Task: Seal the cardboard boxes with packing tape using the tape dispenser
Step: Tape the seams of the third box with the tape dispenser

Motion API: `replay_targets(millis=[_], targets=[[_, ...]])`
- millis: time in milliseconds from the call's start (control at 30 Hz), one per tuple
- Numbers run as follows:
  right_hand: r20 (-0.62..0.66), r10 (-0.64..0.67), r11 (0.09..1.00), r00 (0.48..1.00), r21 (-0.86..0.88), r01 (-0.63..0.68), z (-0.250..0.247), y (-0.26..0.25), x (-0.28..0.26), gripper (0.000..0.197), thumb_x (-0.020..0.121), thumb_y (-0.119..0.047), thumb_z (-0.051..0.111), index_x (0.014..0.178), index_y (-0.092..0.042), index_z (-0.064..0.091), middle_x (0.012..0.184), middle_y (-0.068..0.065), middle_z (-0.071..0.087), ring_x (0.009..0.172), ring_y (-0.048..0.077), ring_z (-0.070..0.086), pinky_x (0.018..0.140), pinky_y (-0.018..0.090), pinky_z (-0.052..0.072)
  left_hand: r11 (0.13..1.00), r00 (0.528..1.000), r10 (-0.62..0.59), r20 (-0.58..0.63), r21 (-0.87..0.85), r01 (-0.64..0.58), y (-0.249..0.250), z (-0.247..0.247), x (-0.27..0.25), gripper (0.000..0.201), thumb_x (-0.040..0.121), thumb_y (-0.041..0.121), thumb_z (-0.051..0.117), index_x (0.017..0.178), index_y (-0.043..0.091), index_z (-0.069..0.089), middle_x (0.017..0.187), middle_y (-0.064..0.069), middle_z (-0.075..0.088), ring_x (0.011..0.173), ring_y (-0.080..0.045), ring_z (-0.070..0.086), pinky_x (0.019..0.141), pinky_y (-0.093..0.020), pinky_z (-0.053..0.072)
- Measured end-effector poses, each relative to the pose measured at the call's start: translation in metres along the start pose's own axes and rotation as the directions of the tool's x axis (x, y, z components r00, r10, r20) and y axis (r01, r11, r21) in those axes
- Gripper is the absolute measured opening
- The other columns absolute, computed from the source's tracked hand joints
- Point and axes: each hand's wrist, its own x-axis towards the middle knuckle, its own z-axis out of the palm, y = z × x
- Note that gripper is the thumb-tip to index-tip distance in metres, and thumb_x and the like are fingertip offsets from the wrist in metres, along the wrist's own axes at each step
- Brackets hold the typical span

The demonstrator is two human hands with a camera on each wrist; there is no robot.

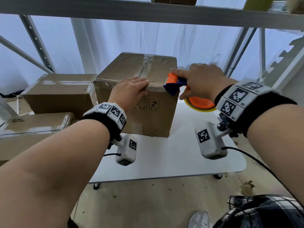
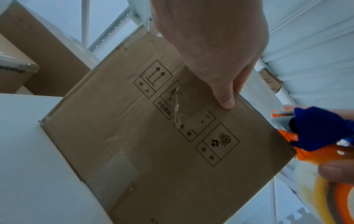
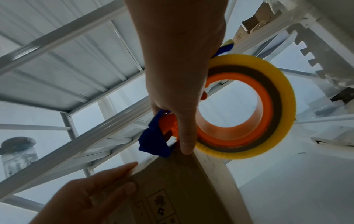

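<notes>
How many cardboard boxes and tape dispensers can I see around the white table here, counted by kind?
Cardboard boxes: 3, one on the table, two stacked beside it
Tape dispensers: 1
Total: 4
More cardboard sits on the top shelf, too cut off to count.

brown box (image 1: 148, 116), orange-and-blue tape dispenser (image 1: 175, 83) — yellow tape roll (image 3: 283, 97), white table (image 1: 172, 158).

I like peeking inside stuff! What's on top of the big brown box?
On the box: shiny tape strips, scribbled writing, the flat left hand, and the tape dispenser at its corner. Its inside is hidden.
</notes>
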Motion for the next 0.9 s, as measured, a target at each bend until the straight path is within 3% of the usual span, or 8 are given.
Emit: replay_targets(millis=[267, 400, 533, 633, 733, 900], targets=[[-0.025, -0.008, 1.0, 1.0, -0.022, 0.008, 0.007, 0.003, 0.005, 0.088, 0.081, -0.061, 0.062, 0.149, -0.044, 0.009, 0.125, 0.01, 0.049, 0.116, 0.033, 0.049, 0.089, 0.041, 0.039, 0.999, 0.999, -0.042, 0.009, -0.029, 0.042, 0.01, 0.001, 0.003, 0.041, 0.098, 0.023, 0.047, 0.139, 0.019, 0.045, 0.146, -0.003, 0.044, 0.139, -0.02, 0.033, 0.118, -0.035, 0.017], [-0.044, 0.0, 1.0, 0.999, -0.011, 0.0, 0.012, 0.003, 0.004, 0.088, 0.081, -0.061, 0.061, 0.149, -0.043, 0.009, 0.123, 0.011, 0.05, 0.115, 0.033, 0.049, 0.091, 0.042, 0.039, 0.999, 0.998, -0.046, 0.038, -0.019, 0.047, 0.021, 0.005, 0.003, 0.042, 0.099, 0.014, 0.042, 0.141, 0.011, 0.039, 0.15, -0.007, 0.036, 0.141, -0.022, 0.029, 0.116, -0.036, 0.017], [-0.043, 0.025, 1.0, 0.999, -0.011, -0.025, 0.011, 0.0, 0.003, 0.088, 0.082, -0.061, 0.06, 0.15, -0.043, 0.008, 0.124, 0.013, 0.05, 0.115, 0.034, 0.049, 0.09, 0.042, 0.04, 0.998, 0.997, 0.049, 0.065, -0.046, -0.046, 0.033, 0.011, 0.006, 0.057, 0.094, 0.003, 0.042, 0.147, 0.019, 0.029, 0.155, 0.001, 0.029, 0.144, -0.013, 0.02, 0.119, -0.031, 0.006], [-0.02, 0.019, 1.0, 1.0, -0.023, -0.02, 0.011, 0.001, 0.004, 0.091, 0.08, -0.064, 0.06, 0.149, -0.045, 0.003, 0.121, 0.014, 0.05, 0.111, 0.032, 0.052, 0.079, 0.038, 0.041, 0.996, 0.993, 0.083, 0.078, -0.021, -0.081, 0.034, 0.016, 0.008, 0.061, 0.096, 0.012, 0.044, 0.15, 0.023, 0.021, 0.157, 0.004, 0.023, 0.145, -0.012, 0.016, 0.119, -0.031, 0.005], [0.052, -0.005, 1.0, 0.999, 0.013, 0.004, 0.01, 0.006, 0.003, 0.101, 0.076, -0.065, 0.064, 0.146, -0.051, -0.007, 0.101, 0.007, 0.044, 0.097, 0.028, 0.056, 0.066, 0.031, 0.038, 0.995, 0.991, 0.09, 0.094, 0.026, -0.093, 0.032, 0.018, 0.005, 0.063, 0.098, 0.028, 0.045, 0.152, 0.022, 0.013, 0.158, 0.004, 0.019, 0.145, -0.012, 0.013, 0.118, -0.031, 0.003], [0.076, -0.038, 0.995, 0.996, 0.096, 0.031, 0.013, 0.011, 0.001, 0.101, 0.081, -0.053, 0.065, 0.144, -0.052, -0.014, 0.102, 0.008, 0.044, 0.079, 0.023, 0.049, 0.071, 0.035, 0.048, 0.995, 0.989, 0.096, 0.114, 0.018, -0.099, 0.032, 0.014, 0.005, 0.065, 0.097, 0.032, 0.047, 0.152, 0.023, 0.013, 0.158, 0.006, 0.016, 0.146, -0.01, 0.011, 0.118, -0.029, 0.002]])
